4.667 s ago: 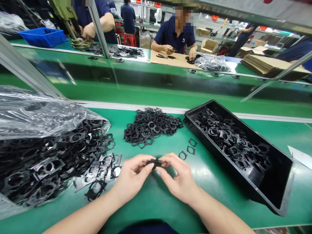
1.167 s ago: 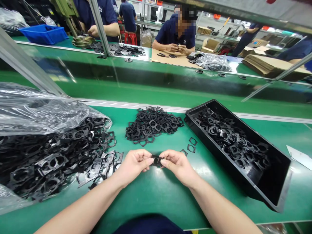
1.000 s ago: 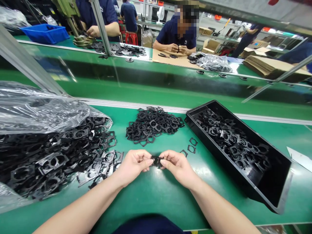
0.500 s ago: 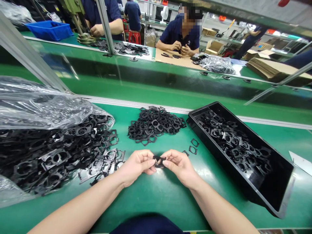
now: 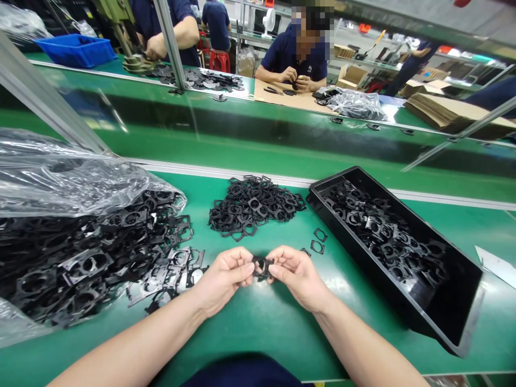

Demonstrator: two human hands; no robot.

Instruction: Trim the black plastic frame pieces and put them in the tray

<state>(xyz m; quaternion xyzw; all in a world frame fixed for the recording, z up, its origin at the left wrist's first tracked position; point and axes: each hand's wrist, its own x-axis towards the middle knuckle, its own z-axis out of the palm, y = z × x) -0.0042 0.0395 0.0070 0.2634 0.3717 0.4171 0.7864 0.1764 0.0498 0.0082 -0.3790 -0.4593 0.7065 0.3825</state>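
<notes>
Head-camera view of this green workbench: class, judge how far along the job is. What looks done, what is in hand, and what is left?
Probably done: the frames in the black tray, and perhaps the small pile mid-bench. In hand: one black frame, held by the left hand and right hand. Left: the much larger heap spilling from the plastic bag, so the job looks early.

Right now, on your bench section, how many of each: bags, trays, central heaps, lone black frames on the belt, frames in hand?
Clear plastic bag: 1
Black tray: 1
Central heap of black frames: 1
Lone black frames: 3
Black frame in left hand and right hand: 1
Total: 7
</notes>
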